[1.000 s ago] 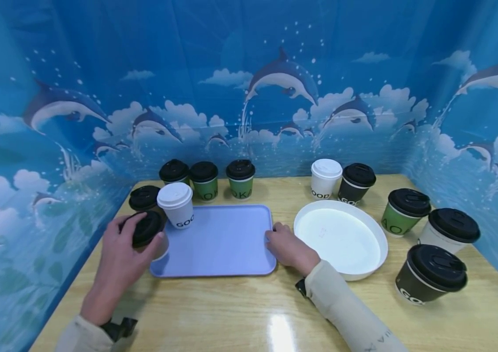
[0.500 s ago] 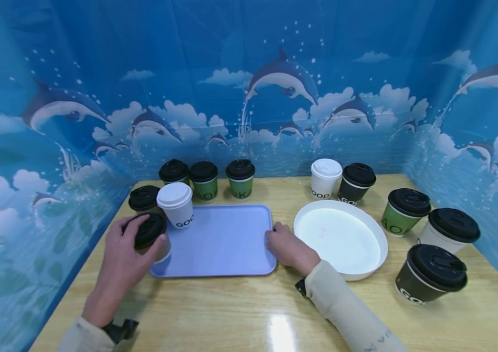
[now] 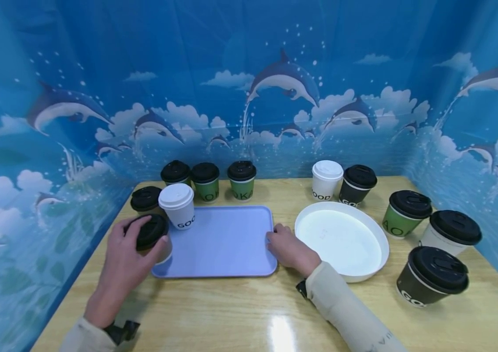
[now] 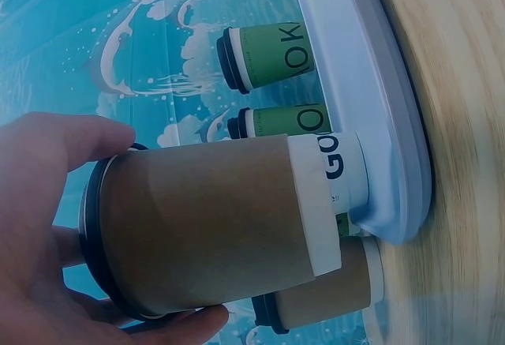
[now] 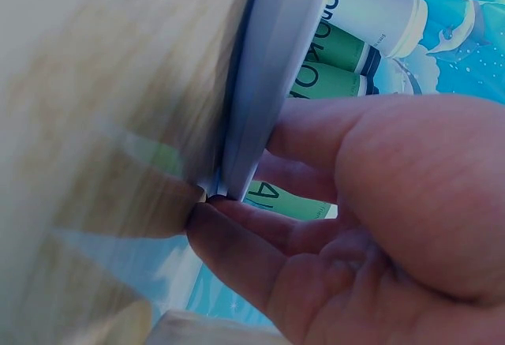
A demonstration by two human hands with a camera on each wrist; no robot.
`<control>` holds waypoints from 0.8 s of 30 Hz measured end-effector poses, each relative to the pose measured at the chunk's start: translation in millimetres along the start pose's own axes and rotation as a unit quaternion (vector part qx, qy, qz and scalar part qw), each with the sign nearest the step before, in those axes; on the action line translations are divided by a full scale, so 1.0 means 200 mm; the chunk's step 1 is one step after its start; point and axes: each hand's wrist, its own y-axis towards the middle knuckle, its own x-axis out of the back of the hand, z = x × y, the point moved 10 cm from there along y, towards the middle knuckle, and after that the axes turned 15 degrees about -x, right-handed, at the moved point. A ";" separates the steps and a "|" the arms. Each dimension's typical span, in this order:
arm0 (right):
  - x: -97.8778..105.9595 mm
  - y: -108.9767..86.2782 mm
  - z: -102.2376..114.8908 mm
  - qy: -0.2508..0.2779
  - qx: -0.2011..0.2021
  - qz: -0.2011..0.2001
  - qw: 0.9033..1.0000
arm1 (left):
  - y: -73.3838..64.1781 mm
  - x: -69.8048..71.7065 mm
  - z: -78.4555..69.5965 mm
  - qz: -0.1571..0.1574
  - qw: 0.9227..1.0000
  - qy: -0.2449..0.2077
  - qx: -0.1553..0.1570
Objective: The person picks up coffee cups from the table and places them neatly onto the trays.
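Note:
My left hand (image 3: 125,256) grips a brown paper coffee cup (image 4: 205,223) by its black lid (image 3: 152,231), thumb and fingers spread round the rim. The cup overlaps the front left corner of a lavender tray (image 3: 227,242) in the head view. On the tray's back left corner stands a white coffee cup (image 3: 180,210) with a white lid. Behind the held cup is another brown cup (image 4: 327,286) with a black lid. At the tray's right side, my right hand (image 3: 290,249) pinches the edge, with fingertips (image 5: 203,223) low at the tabletop.
Several green cups (image 3: 243,188) with black lids stand behind the tray. To its right lies a round white dish (image 3: 341,239). Beyond that are a white-lidded cup (image 3: 326,183), a black cup (image 3: 429,278), a green cup (image 3: 400,222) and others. A dolphin-print curtain (image 3: 249,88) encloses the table.
My left hand has shifted slightly right with the brown cup, which now stands a little straighter. The right hand keeps its place on the tray edge.

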 end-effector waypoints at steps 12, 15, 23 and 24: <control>0.00 0.01 0.00 0.002 -0.003 -0.003 1.000 | -0.01 -0.01 -0.05 0.010 1.000 -0.004 -0.017; 0.00 0.01 -0.01 0.005 -0.005 -0.003 1.000 | -0.01 0.00 -0.07 0.005 0.999 -0.009 -0.035; 0.00 0.01 -0.01 0.009 -0.008 0.001 1.000 | -0.02 -0.03 -0.12 0.011 0.999 -0.007 -0.052; 0.00 0.01 -0.01 0.009 -0.008 0.002 1.000 | -0.02 -0.03 -0.13 0.011 0.999 -0.004 -0.053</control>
